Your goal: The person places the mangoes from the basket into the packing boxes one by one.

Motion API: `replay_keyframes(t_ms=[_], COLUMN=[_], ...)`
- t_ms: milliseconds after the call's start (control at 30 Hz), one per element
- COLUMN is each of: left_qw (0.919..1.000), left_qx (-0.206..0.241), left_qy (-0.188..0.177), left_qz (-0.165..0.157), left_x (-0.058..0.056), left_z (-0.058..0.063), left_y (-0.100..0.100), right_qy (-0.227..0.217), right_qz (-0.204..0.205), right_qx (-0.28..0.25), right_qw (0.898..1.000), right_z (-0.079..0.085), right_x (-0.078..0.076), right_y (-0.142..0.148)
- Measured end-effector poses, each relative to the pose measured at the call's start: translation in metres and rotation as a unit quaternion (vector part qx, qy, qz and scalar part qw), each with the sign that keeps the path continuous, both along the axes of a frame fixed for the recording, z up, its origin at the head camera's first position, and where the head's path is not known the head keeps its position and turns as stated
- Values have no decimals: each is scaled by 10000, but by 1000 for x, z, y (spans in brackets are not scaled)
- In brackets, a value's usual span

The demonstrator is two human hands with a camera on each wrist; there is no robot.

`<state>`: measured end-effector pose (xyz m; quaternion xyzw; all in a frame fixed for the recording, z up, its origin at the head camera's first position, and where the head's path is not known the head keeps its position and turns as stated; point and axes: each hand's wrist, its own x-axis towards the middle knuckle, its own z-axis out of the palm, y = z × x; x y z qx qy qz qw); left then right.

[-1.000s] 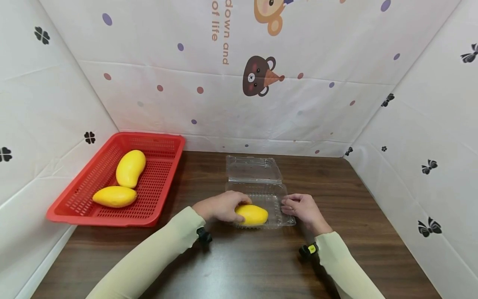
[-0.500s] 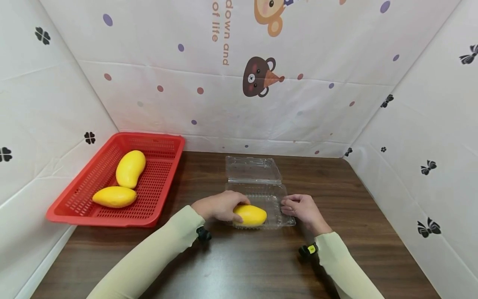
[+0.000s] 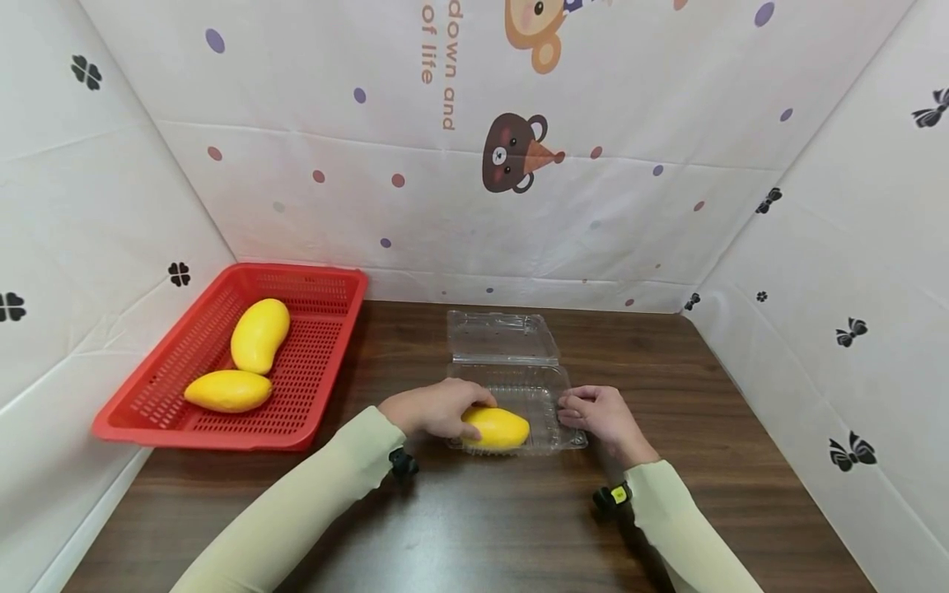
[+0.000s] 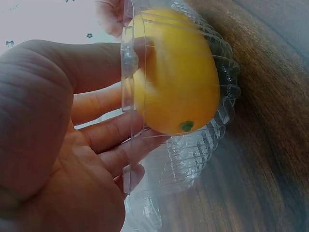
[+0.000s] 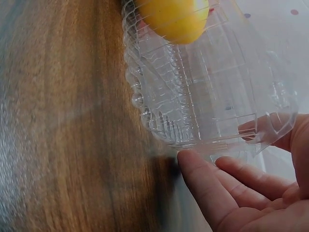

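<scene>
I have the left hand (image 3: 445,409) at the left end of the yellow mango (image 3: 500,429), its grip spread only as far as the fruit's thickness, thumb on the near side and fingers on the far side. The mango lies inside the clear plastic container (image 3: 544,416), along its near wall and toward its left. Through my left wrist view I see the thumb reaching past the rim, its tip showing through the plastic, and a small green stem spot (image 4: 187,126) on the end facing that camera. The right hand (image 3: 602,414) is at the container's right edge, its grip narrow, pinching the plastic: from the right wrist I see one digit through the clear wall and other fingers outside it. The lid (image 3: 500,336) is opened out on the far side. Everything rests on a dark wood-grain table (image 3: 474,527). Off to the left I can make out a red basket (image 3: 208,439) holding a curved mango (image 3: 259,336) and, just in front of it, a second mango (image 3: 227,390) lying crosswise.
</scene>
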<state>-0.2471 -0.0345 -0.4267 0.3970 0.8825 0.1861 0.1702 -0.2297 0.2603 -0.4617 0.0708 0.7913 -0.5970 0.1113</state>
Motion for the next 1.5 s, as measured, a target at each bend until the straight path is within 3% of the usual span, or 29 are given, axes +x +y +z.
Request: replay_keyframes(t_ms=[433,867,1133,1500], left_qw=[10000,9997,9975,9883], left_qx=[30,-31,-25,506], left_qy=[36,218,411,831], left_qz=[-38,143,573,1176], left_x=[0,-4,-7,-14], left_z=[1,14,25,37], left_y=[-2,-15,-27,-45], right_qy=[31,31,-103,-76], right_qz=[26,47,16,116], right_qx=[-25,-49,18,95], right_qw=[10000,10000,9999,9999], right_z=[1,0,3,2], right_x=[3,2,2,3], right_y=[-1,0,1,3])
